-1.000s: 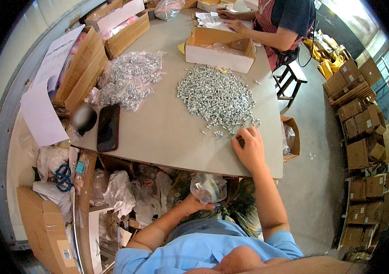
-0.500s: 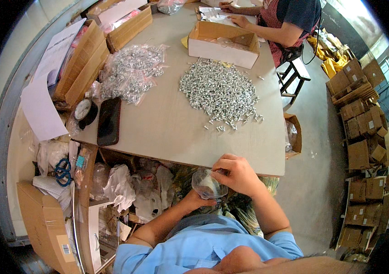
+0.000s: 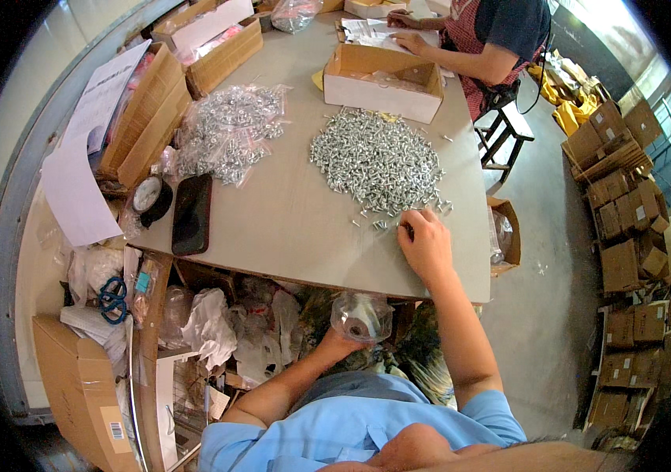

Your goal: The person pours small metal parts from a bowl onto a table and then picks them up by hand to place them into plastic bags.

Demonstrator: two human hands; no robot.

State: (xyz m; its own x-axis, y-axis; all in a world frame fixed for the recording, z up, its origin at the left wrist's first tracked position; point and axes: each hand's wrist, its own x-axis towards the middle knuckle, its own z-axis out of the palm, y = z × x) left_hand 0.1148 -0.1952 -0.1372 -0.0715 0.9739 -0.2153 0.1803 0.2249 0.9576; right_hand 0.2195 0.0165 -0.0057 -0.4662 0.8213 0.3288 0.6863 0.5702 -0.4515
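My right hand (image 3: 424, 244) rests on the grey table (image 3: 296, 228) at the near edge of a large heap of small silver screws (image 3: 375, 161), fingers curled over a few loose ones. My left hand (image 3: 335, 344) is below the table edge, holding a small clear plastic bag (image 3: 361, 316) with some metal parts inside. Whether my right hand grips screws is hidden under its fingers.
A clear bag full of screws (image 3: 229, 130), a black phone (image 3: 192, 212) and a round dial gauge (image 3: 149, 197) lie on the left. Cardboard boxes (image 3: 382, 75) stand at the back, where another person (image 3: 493, 39) works. Stacked cartons (image 3: 626, 197) fill the floor at right.
My right hand went from the screw heap back to the bag at my lap, then returned to the heap's near edge. The left hand kept holding the bag.
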